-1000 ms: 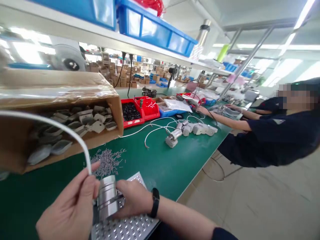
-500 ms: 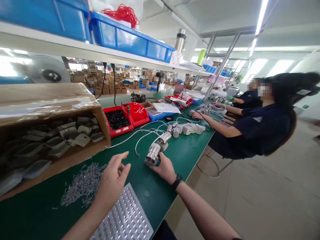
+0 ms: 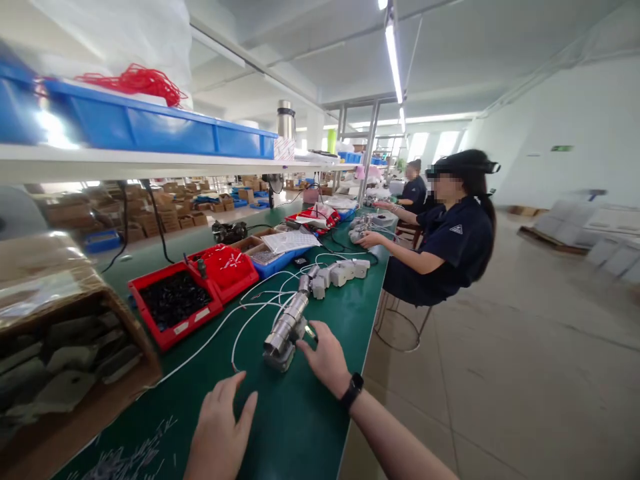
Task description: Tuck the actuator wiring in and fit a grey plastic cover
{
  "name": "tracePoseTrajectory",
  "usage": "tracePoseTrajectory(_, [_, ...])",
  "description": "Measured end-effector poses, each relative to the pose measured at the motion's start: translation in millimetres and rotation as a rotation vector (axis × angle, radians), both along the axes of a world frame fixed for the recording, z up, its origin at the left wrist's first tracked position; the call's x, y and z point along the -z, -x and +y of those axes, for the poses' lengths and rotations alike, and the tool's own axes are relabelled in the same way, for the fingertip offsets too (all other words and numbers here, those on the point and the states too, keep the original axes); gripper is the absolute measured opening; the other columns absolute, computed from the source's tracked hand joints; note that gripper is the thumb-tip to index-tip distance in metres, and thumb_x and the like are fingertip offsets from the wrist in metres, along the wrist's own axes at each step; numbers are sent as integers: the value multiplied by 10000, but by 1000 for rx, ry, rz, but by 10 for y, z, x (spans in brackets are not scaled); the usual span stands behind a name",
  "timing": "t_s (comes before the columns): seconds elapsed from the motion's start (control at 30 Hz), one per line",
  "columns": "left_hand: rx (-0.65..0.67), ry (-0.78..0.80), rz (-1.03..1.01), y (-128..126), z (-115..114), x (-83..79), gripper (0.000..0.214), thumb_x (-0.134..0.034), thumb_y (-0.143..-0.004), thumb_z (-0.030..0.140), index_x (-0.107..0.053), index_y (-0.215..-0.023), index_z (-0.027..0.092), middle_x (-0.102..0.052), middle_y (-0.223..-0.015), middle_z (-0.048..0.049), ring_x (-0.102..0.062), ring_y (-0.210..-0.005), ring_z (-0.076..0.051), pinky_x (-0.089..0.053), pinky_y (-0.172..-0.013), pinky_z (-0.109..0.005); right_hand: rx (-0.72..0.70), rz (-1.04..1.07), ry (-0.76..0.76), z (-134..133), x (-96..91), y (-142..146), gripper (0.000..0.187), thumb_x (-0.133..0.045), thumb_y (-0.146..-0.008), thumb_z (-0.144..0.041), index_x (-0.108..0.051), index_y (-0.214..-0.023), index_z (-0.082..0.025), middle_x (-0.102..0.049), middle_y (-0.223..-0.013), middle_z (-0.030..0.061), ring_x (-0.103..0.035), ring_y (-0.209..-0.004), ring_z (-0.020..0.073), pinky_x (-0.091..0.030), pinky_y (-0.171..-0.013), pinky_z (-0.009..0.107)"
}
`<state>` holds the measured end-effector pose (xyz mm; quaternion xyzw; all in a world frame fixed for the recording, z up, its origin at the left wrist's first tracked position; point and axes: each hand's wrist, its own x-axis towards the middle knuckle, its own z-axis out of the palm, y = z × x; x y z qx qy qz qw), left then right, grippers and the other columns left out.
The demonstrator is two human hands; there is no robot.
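Observation:
My left hand [image 3: 220,427] hovers over the green bench with its fingers spread and nothing in them. To its upper right, my right hand [image 3: 327,360], with a dark watch at the wrist, is beside the nearest silver metal cylinder [image 3: 277,339] on its grey base [image 3: 280,360]. The thumb and fingers are apart; whether a fingertip still touches the part is hard to see. More silver cylinders [image 3: 295,307] stand in a row behind it, with white cables [image 3: 245,327] trailing to the left. Grey housings [image 3: 343,272] line up farther along.
At left is a cardboard box [image 3: 125,333] of grey covers, with loose metal pins [image 3: 125,460] in front. Red bins [image 3: 173,320] hold black and red parts. Blue bins [image 3: 165,130] sit on the shelf above. A co-worker [image 3: 445,233] sits farther along the bench.
My right hand has loosened from the nearest cylinder, which stays on the bench. My left hand stays empty and spread. The view has swung right, and the perforated metal plate is out of sight.

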<state>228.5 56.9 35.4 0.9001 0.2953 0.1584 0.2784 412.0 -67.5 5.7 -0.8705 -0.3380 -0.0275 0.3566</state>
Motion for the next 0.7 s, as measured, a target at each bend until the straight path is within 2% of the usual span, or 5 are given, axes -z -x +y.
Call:
tracePoseTrajectory(0.1, [6,-327,-48,-450,-146,-345,486,-310,-904,441,-494,-1204,105,-508,-1174,-149,-473,-1093,-295,-458,-855,-407,15,13,26,90,14,-224,546,-641,-806,-344,-423,-1267,-150,-519,-1265,124,-525,-1116,271,-435,-886,339])
tracePoseTrajectory(0.2, [1,-491,105,-937,-236,-550,422,-328,-935,355,-439,-1253,101,-474,-1214,-167,-472,-1102,-302,-451,-839,-388,-39,31,71,247,59,-334,418,-650,-779,-293,-504,-1161,-207,-625,-1100,61,-609,-964,254,-462,-773,307])
tracePoseTrajectory(0.37, [-18,-407,276,-1409,-162,-372,375,-357,-941,377,-508,-1128,89,-600,-855,-126,-614,-758,-265,-476,-599,-330,-91,30,96,179,101,-390,369,-642,-790,-293,-529,-1138,-244,-645,-1068,31,-622,-929,231,-449,-715,269])
tracePoseTrajectory(0.47, [-30,-394,296,-1514,-137,-229,437,-368,-935,429,-461,-1187,84,-591,-889,-137,-618,-740,-260,-468,-564,-317,-95,31,108,-34,130,-514,313,-663,-784,-305,-586,-1084,-265,-658,-1048,4,-621,-936,211,-447,-747,252])
tracePoseTrajectory(0.7, [16,-437,330,-1572,-132,-172,415,-418,-926,385,-450,-1211,85,-564,-864,-112,-589,-634,-200,-436,-471,-254,178,57,155,-514,229,-1213,275,-538,-906,-300,-579,-1156,-193,-644,-1063,66,-592,-1007,212,-445,-875,313])
